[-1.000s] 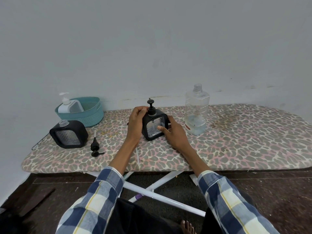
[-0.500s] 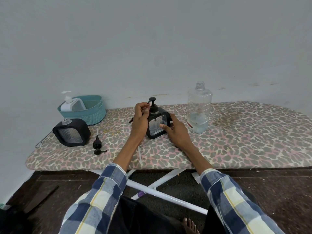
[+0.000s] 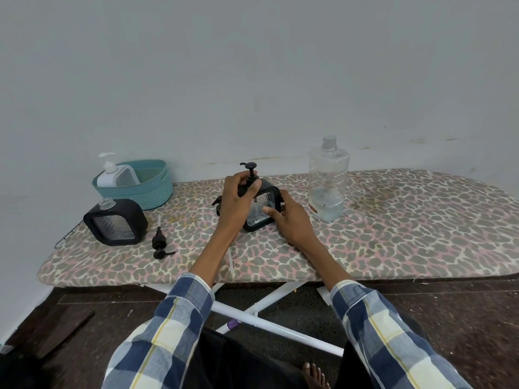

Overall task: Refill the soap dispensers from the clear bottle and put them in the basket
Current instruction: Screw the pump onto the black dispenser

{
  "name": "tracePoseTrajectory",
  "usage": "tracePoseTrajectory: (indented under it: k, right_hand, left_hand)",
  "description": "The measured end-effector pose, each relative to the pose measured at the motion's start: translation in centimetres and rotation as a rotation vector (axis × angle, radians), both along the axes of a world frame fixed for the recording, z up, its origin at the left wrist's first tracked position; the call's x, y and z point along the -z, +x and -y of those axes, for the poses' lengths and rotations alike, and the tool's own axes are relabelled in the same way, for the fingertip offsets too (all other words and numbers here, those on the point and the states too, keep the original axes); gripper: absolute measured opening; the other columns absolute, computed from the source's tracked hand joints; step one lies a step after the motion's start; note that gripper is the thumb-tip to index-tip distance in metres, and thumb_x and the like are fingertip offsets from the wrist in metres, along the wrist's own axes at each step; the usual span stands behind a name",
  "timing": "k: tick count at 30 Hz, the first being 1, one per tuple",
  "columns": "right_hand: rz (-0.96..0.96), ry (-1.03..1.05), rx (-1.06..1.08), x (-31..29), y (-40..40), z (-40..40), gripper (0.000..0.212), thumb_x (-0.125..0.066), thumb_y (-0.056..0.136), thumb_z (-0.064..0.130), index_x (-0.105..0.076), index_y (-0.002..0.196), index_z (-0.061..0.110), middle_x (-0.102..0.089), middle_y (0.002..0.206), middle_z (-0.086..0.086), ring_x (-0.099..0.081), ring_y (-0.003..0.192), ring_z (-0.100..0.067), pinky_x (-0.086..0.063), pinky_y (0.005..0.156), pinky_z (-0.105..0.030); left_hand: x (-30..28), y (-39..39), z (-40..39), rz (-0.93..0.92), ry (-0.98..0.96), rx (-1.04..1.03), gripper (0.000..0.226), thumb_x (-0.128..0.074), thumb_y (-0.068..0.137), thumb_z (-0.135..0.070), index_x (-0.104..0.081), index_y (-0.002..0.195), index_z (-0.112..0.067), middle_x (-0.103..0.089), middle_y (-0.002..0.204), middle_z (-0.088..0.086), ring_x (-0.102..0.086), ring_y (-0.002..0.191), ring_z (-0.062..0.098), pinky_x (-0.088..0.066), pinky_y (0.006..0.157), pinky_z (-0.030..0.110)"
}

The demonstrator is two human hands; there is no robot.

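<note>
A black square soap dispenser (image 3: 262,210) stands mid-board with its black pump (image 3: 250,169) on top. My left hand (image 3: 237,203) pinches the pump collar. My right hand (image 3: 286,220) grips the dispenser's right side, thumb on its clear front. A second black dispenser (image 3: 116,222) sits to the left with an open neck, and its loose pump (image 3: 160,242) lies beside it. The uncapped clear bottle (image 3: 328,181) stands to the right, a little liquid at its bottom. The teal basket (image 3: 151,186) at the back left holds a white pump dispenser (image 3: 115,175).
Everything sits on a leopard-print ironing board (image 3: 393,234) against a grey wall. A small black object (image 3: 217,203) lies behind my left hand. White board legs (image 3: 266,324) cross over the dark floor below, by my bare foot (image 3: 316,374).
My left hand has shifted on the pump collar, thumb now wrapped round its front. The right hand stays on the dispenser's side. The view has moved slightly.
</note>
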State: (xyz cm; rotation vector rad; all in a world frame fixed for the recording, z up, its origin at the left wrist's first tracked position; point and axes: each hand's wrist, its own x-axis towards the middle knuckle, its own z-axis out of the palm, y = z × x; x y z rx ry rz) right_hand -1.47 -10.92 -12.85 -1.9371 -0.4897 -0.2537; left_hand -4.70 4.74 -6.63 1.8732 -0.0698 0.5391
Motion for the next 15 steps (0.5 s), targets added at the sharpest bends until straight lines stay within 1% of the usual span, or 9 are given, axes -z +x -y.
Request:
tracePoseTrajectory:
  k: [2,3,5,6,7,9,11,12,15]
  right_hand:
    - [-0.007,0.008,-0.004,-0.05,-0.03,0.03,0.047,-0.067,0.102,0.04,-0.053,0.142,0.021,-0.072,0.118,0.0,-0.068,0.096,-0.018,-0.05,0.074,-0.031]
    - [-0.013,0.01,-0.006,-0.05,-0.02,0.03,0.047,-0.067,0.102,0.04,-0.052,0.143,0.022,-0.072,0.12,0.0,-0.068,0.098,-0.019,-0.051,0.077,-0.033]
    - [-0.025,0.012,-0.008,-0.07,-0.02,0.06,0.048,-0.067,0.102,0.041,-0.052,0.144,0.022,-0.071,0.122,0.001,-0.068,0.1,-0.018,-0.051,0.078,-0.032]
    - [-0.026,0.014,-0.01,-0.08,-0.05,0.06,0.048,-0.067,0.102,0.041,-0.052,0.144,0.022,-0.071,0.122,0.001,-0.068,0.098,-0.017,-0.05,0.077,-0.031]
    - [-0.023,0.015,-0.011,-0.04,-0.05,0.03,0.047,-0.067,0.103,0.041,-0.052,0.143,0.022,-0.071,0.12,0.001,-0.067,0.096,-0.017,-0.049,0.076,-0.031]
    - [-0.02,0.016,-0.013,-0.04,-0.1,0.01,0.046,-0.067,0.103,0.04,-0.053,0.142,0.021,-0.071,0.12,0.001,-0.068,0.096,-0.017,-0.052,0.078,-0.033]
    - [-0.02,0.019,-0.01,-0.09,-0.14,0.04,0.046,-0.067,0.103,0.041,-0.053,0.142,0.02,-0.072,0.121,0.0,-0.068,0.1,-0.019,-0.055,0.081,-0.035]
    - [-0.017,0.019,-0.009,-0.12,-0.16,0.03,0.046,-0.067,0.103,0.041,-0.053,0.142,0.02,-0.072,0.121,0.0,-0.069,0.1,-0.019,-0.054,0.08,-0.035]
    - [-0.014,0.009,-0.005,-0.13,-0.19,-0.01,0.045,-0.067,0.103,0.041,-0.053,0.14,0.021,-0.071,0.113,0.001,-0.066,0.09,-0.017,-0.047,0.072,-0.031]
  left_hand:
    - [-0.01,-0.15,-0.27,-0.014,-0.07,0.021,0.029,-0.063,0.107,-0.031,-0.051,0.132,-0.023,-0.058,0.133,0.005,-0.06,0.126,0.013,-0.049,0.103,0.024]
    - [0.03,-0.09,-0.41,-0.015,-0.106,0.026,0.025,-0.059,0.109,-0.027,-0.047,0.13,-0.021,-0.058,0.132,0.007,-0.062,0.124,0.015,-0.05,0.103,0.026]
    - [-0.13,-0.16,-0.5,-0.025,-0.177,0.03,0.012,-0.048,0.113,-0.017,-0.046,0.125,-0.018,-0.057,0.126,0.01,-0.063,0.117,0.02,-0.05,0.101,0.03]
    - [-0.16,-0.29,-0.46,-0.029,-0.186,0.024,0.01,-0.045,0.113,-0.014,-0.049,0.121,-0.019,-0.058,0.125,0.012,-0.063,0.115,0.022,-0.05,0.1,0.032]
    - [-0.08,-0.41,-0.4,-0.027,-0.186,0.022,0.011,-0.043,0.113,-0.016,-0.051,0.118,-0.021,-0.06,0.125,0.013,-0.064,0.115,0.025,-0.051,0.1,0.034]
    - [0.1,-0.69,-0.14,-0.003,-0.174,0.044,0.01,-0.043,0.112,-0.026,-0.053,0.113,-0.024,-0.061,0.126,0.016,-0.065,0.118,0.029,-0.053,0.104,0.039]
    - [0.13,-0.92,0.2,0.005,-0.167,0.059,0.02,-0.05,0.111,-0.041,-0.055,0.114,-0.022,-0.064,0.124,0.015,-0.065,0.117,0.028,-0.053,0.106,0.041]
    - [0.08,-1.01,0.31,0.004,-0.159,0.058,0.026,-0.056,0.108,-0.045,-0.057,0.116,-0.021,-0.066,0.123,0.011,-0.066,0.117,0.023,-0.053,0.105,0.038]
    - [-0.03,-0.87,0.5,0.009,-0.075,0.0,0.033,-0.074,0.098,-0.047,-0.06,0.117,-0.024,-0.068,0.123,-0.001,-0.065,0.116,0.009,-0.05,0.097,0.019]
